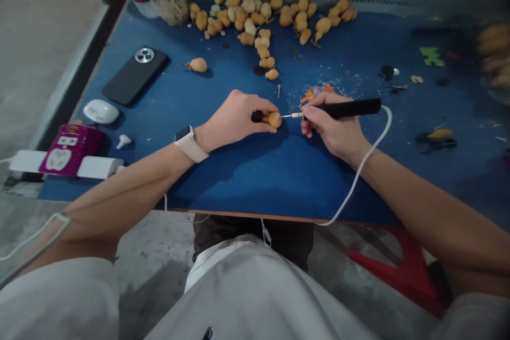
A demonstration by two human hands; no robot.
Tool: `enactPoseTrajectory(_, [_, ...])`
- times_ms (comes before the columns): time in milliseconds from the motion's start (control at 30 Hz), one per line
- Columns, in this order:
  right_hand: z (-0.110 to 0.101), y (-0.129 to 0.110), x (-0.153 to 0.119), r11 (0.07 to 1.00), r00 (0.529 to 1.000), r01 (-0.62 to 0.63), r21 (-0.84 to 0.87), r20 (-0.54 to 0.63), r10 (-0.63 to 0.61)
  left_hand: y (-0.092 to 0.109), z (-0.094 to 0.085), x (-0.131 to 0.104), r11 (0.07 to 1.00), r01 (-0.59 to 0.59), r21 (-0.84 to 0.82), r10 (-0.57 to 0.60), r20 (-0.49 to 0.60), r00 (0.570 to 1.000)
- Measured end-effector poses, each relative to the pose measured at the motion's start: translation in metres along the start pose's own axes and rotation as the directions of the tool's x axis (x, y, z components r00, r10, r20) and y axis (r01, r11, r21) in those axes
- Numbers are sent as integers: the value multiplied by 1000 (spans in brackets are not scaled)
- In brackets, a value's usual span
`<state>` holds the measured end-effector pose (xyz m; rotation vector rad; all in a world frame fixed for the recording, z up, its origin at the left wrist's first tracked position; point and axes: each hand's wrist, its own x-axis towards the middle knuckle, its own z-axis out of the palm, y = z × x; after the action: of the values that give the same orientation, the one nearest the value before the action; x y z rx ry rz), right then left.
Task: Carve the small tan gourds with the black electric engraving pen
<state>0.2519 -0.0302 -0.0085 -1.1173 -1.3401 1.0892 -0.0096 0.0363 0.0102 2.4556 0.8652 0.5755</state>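
Between the thumb and fingers of my left hand (243, 112) is a small tan gourd (274, 119), its round end facing right. My right hand (332, 125) grips a black pen-shaped tool (350, 108) like a pencil; a white cable runs from its back end. The tool's thin metal tip points left and reaches the gourd's round end; whether it touches or enters the surface I cannot tell. A small pin-like bit (279, 91) lies just beyond the gourd. Orange and purple scraps (316, 91) lie behind my right hand, with pale shavings around them.
Several small gourds (247, 16) are heaped at the back of the blue table (239, 180), and a single gourd (198, 65) lies apart. At left are a black phone (135, 77), a white earbud case (101, 111), an earbud (123, 141) and a purple power adapter (71, 143).
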Motion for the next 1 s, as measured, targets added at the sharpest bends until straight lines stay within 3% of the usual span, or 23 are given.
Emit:
enactPoseTrajectory(400, [0, -1, 0, 1000, 1000, -3, 1, 8, 3, 6, -3, 1, 998, 30, 59, -33, 52, 998])
enactPoseTrajectory(1000, [0, -2, 0, 1000, 1000, 18, -11, 18, -18, 2, -1, 0, 999, 0, 48, -1, 22, 1000])
